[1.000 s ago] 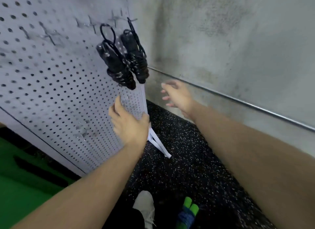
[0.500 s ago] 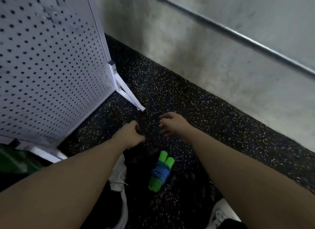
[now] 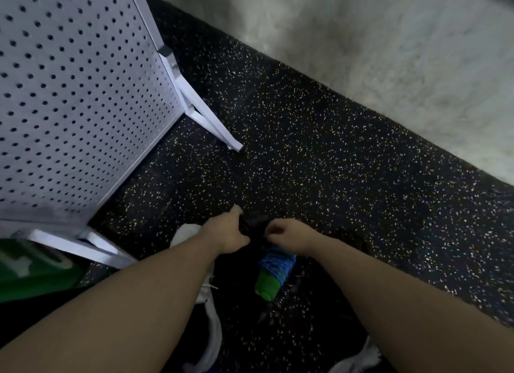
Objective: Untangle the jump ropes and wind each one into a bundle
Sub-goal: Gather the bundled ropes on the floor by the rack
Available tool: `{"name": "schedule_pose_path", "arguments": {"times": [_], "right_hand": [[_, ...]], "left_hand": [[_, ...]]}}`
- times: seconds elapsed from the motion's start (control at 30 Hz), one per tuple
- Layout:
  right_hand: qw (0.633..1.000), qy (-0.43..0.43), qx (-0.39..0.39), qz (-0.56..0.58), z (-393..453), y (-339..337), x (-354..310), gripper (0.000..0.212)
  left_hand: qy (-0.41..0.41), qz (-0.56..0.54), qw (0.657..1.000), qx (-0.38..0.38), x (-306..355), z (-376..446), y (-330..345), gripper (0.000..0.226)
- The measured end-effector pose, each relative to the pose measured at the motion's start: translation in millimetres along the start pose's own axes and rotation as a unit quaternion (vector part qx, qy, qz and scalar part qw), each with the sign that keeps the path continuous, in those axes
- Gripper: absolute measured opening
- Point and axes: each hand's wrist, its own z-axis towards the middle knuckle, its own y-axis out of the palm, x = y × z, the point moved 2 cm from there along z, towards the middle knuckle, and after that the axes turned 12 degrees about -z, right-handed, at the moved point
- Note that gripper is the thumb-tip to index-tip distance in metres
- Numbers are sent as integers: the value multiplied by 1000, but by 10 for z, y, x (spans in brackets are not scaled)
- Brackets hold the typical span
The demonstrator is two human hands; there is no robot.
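A wound jump rope bundle [image 3: 274, 272] with green handles and blue cord lies on the dark speckled floor between my feet. Just beyond it is a dark, blurred shape that looks like a black jump rope [image 3: 251, 224]. My left hand [image 3: 229, 232] is low at the floor with its fingers curled round the left side of that black rope. Close on the right, my right hand [image 3: 290, 233] hovers over the top end of the green and blue bundle, fingers bent downward. Whether it holds anything is hidden.
A white pegboard stand [image 3: 78, 100] rises on the left, and its angled foot [image 3: 211, 122] juts onto the floor ahead of my hands. A grey wall [image 3: 389, 53] runs along the far right. My white shoes [image 3: 186, 233] flank the bundle, and a green mat [image 3: 33, 272] lies at the left.
My view swung down from the pegboard, where two black bundles hung, to the floor. Both hands dropped from pegboard height to the floor and closed in beside the green and blue bundle.
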Motion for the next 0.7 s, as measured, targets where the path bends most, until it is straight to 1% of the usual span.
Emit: {"name": "schedule_pose_path", "arguments": {"times": [0.07, 0.13, 0.17, 0.23, 0.3, 0.37, 0.43, 0.47, 0.57, 0.63, 0.7], "right_hand": [[994, 5, -13, -104, -36, 9, 32, 26], [976, 27, -7, -216, -82, 8, 52, 33], [969, 38, -2, -243, -95, 19, 59, 36], [968, 48, 2, -248, -101, 75, 68, 42], [971, 45, 26, -235, -116, 130, 75, 51], [960, 11, 31, -277, -150, 171, 60, 67], [932, -46, 13, -359, -161, 240, 12, 79], [922, -60, 15, -382, -145, 275, -10, 82], [896, -53, 78, -434, -70, 337, -96, 84], [874, -63, 113, -468, -62, 377, -155, 81], [860, -83, 154, -479, -83, 389, -186, 75]], "left_hand": [[1, -35, 999, 35, 25, -57, -79, 51], [-3, -89, 994, 59, 53, -115, -161, 50], [-3, -109, 992, 68, 63, -133, -200, 50], [-3, -128, 989, 70, 87, -185, -250, 49], [-6, -132, 989, 64, 102, -226, -258, 49], [-6, -124, 990, 66, 112, -259, -223, 50], [-4, -122, 990, 67, 115, -270, -175, 51], [-3, -127, 990, 66, 114, -270, -150, 51], [-4, -142, 987, 70, 118, -264, -130, 54], [-9, -165, 983, 75, 131, -273, -158, 55], [-5, -179, 980, 85, 169, -308, -222, 55]]}}
